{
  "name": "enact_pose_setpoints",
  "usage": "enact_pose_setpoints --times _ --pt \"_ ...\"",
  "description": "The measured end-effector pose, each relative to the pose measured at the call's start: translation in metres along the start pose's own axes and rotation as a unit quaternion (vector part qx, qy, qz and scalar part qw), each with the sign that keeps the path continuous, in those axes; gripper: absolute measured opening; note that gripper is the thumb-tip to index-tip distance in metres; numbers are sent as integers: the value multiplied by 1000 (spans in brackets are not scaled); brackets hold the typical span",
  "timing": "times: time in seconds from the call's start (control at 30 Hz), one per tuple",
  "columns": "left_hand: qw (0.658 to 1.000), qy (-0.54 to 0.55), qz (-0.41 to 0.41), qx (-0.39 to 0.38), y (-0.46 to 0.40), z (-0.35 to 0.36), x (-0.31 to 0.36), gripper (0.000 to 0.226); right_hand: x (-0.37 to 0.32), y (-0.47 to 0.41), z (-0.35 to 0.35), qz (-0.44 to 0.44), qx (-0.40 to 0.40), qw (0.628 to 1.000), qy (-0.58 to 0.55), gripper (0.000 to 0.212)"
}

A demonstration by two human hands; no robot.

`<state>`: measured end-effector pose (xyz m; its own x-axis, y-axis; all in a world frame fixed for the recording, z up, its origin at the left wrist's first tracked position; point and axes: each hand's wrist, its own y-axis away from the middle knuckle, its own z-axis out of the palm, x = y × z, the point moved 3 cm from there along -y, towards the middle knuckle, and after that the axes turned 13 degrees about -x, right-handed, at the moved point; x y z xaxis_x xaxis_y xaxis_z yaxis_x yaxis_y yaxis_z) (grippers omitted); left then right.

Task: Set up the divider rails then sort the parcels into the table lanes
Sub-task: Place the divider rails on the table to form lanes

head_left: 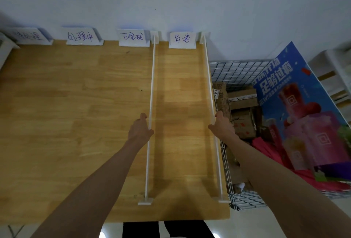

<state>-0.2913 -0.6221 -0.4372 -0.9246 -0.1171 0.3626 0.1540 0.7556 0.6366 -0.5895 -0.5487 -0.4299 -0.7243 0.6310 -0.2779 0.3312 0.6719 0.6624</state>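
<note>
A: Head view: left hand (140,127) grips the inner divider rail (151,116); right hand (221,124) grips the rail (211,93) along the bench (76,104) right edge.

B: Risk: one careless nudge could tip that edge rail into the parcel basket (245,70).

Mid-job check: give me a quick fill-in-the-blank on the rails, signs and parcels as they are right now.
1. The number of white rails lying on the table is ____.
2. The left hand touches the left rail, while the right hand is on the ____ rail.
3. The parcels lie in the wire ____ beside the table.
4. The number of signs along the wall is ____.

Missing words: two; right; basket; four
</note>
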Motion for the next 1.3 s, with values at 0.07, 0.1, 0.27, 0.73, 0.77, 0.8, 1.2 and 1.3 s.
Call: enact_pose_setpoints --times 0.07,0.1,0.27,0.73,0.77,0.8,1.2,1.3 --pt "1000 -6 2 2 6 -4 -1 58 -3 4 -5 1 -4 1000 2 51" --pt "1000 -11 2 6 10 -7 -2 56 -6 7 -8 1 -3 1000 3 51" --pt "999 -23 -6 39 32 -33 -9 49 -26 27 -25 -11 17 1000 18 55" --pt "961 -163 16 222 128 -158 -100 47 -205 106 -26 -264 197 929 169 47" --pt "961 -159 9 227 136 -165 -117 47 -220 113 -18 -274 199 925 173 48" --pt "961 -155 2 229 144 -171 -134 48 -235 120 -9 -282 198 923 174 49" --pt "958 -119 -68 254 227 -233 -358 52 -407 215 139 -330 163 910 189 49" --pt "956 -107 -73 263 242 -249 -401 51 -448 235 167 -344 163 904 194 48"
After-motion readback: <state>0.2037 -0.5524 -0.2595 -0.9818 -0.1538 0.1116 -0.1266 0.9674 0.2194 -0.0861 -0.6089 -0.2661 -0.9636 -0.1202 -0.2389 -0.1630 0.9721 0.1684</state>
